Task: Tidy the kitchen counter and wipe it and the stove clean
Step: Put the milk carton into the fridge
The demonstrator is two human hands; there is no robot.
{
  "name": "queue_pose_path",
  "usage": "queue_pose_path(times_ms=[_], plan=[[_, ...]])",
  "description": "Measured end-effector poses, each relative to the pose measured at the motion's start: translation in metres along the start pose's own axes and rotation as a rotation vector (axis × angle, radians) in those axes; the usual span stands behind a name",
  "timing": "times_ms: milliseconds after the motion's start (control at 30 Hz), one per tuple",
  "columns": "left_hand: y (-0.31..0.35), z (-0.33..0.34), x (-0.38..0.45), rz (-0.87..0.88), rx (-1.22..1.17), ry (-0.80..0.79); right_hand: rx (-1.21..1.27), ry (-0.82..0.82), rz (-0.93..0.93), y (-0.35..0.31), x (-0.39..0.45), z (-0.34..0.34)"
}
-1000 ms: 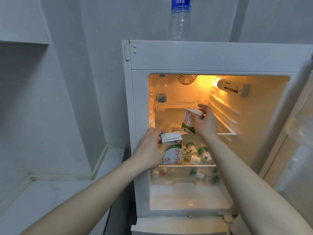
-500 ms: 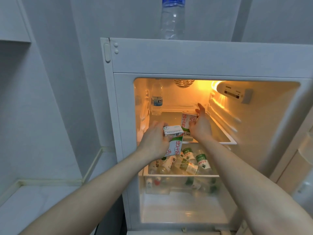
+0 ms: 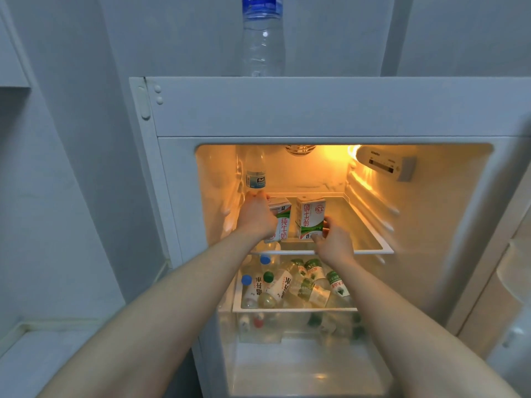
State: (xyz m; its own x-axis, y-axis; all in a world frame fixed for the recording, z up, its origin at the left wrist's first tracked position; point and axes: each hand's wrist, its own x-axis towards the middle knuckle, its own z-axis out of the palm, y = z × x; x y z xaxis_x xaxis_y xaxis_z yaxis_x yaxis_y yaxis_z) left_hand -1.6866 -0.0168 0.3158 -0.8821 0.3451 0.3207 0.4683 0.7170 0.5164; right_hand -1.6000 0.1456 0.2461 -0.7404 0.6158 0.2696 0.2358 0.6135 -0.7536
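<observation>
Fridge shelf (image 3: 359,225); two white-green cartons (image 3: 311,218)

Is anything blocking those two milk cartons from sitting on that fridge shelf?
Nothing visible does. Both milk cartons already stand on the glass shelf, left hand and right hand at them; the water bottle stands behind.

White fridge (image 3: 316,110), door open, interior lit amber; one clear water bottle with blue label (image 3: 262,38) upright on top. Upper glass shelf (image 3: 359,237): one water bottle with pale blue label (image 3: 255,173) upright at back left corner; control housing (image 3: 379,163) on right inner wall near the lamp. Lower shelf (image 3: 293,309): heap of small bottles (image 3: 301,285) lying on their sides, green and blue caps, further bottles in the clear drawer (image 3: 258,328) beneath.
</observation>
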Motion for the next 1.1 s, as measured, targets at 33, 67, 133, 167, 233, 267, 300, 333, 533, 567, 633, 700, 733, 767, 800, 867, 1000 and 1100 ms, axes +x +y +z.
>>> queue_pose_path(times_ms=[33, 67, 133, 167, 233, 267, 300, 333, 533, 567, 633, 700, 733, 767, 800, 867, 1000, 1100], plan=[[0.000, 0.003, 0.004, 0.002, 0.013, 0.002, 0.001, -0.002, 0.000, 0.000, -0.001, 0.000], [0.000, 0.006, 0.007, 0.008, 0.024, 0.003, 0.006, -0.003, 0.002, 0.001, -0.001, 0.000], [0.002, 0.009, 0.010, 0.027, 0.033, 0.002, 0.021, -0.002, 0.006, 0.001, -0.001, 0.000], [0.002, 0.011, 0.011, 0.036, 0.032, 0.002, 0.025, -0.001, 0.007, 0.000, -0.001, 0.000], [0.003, 0.014, 0.012, 0.039, 0.031, 0.010, 0.012, 0.003, 0.011, -0.001, -0.002, 0.000], [0.003, 0.015, 0.012, 0.042, 0.032, 0.015, -0.007, 0.004, 0.007, -0.001, -0.003, 0.000], [0.003, 0.016, 0.011, 0.047, 0.034, 0.016, -0.030, 0.004, 0.005, -0.002, -0.003, 0.000], [0.002, 0.016, 0.010, 0.053, 0.033, 0.013, -0.046, 0.002, 0.006, -0.003, -0.004, -0.001], [-0.002, 0.011, -0.008, 0.090, -0.032, -0.059, -0.015, -0.035, 0.044, -0.012, -0.013, -0.004], [-0.003, 0.008, -0.016, 0.102, -0.043, -0.063, 0.004, -0.025, 0.067, -0.014, -0.018, -0.004], [-0.004, 0.000, -0.041, 0.145, -0.075, -0.089, 0.039, -0.007, 0.076, -0.019, -0.037, -0.007], [-0.005, -0.008, -0.073, 0.197, -0.095, -0.121, 0.091, 0.019, 0.051, -0.024, -0.061, -0.010], [-0.009, -0.012, -0.091, 0.221, -0.100, -0.129, 0.116, 0.034, 0.035, -0.026, -0.078, -0.012], [-0.014, -0.016, -0.109, 0.244, -0.100, -0.134, 0.133, 0.049, 0.016, -0.028, -0.093, -0.013], [-0.022, -0.021, -0.132, 0.268, -0.097, -0.135, 0.143, 0.057, -0.006, -0.028, -0.114, -0.013], [-0.040, -0.029, -0.174, 0.330, -0.095, -0.127, 0.161, 0.058, -0.063, -0.025, -0.154, -0.013], [-0.081, -0.046, -0.264, 0.328, -0.110, -0.173, 0.166, -0.003, -0.117, -0.013, -0.243, -0.013], [-0.113, -0.055, -0.331, 0.265, -0.100, -0.250, 0.075, -0.126, -0.088, 0.001, -0.312, -0.017]])
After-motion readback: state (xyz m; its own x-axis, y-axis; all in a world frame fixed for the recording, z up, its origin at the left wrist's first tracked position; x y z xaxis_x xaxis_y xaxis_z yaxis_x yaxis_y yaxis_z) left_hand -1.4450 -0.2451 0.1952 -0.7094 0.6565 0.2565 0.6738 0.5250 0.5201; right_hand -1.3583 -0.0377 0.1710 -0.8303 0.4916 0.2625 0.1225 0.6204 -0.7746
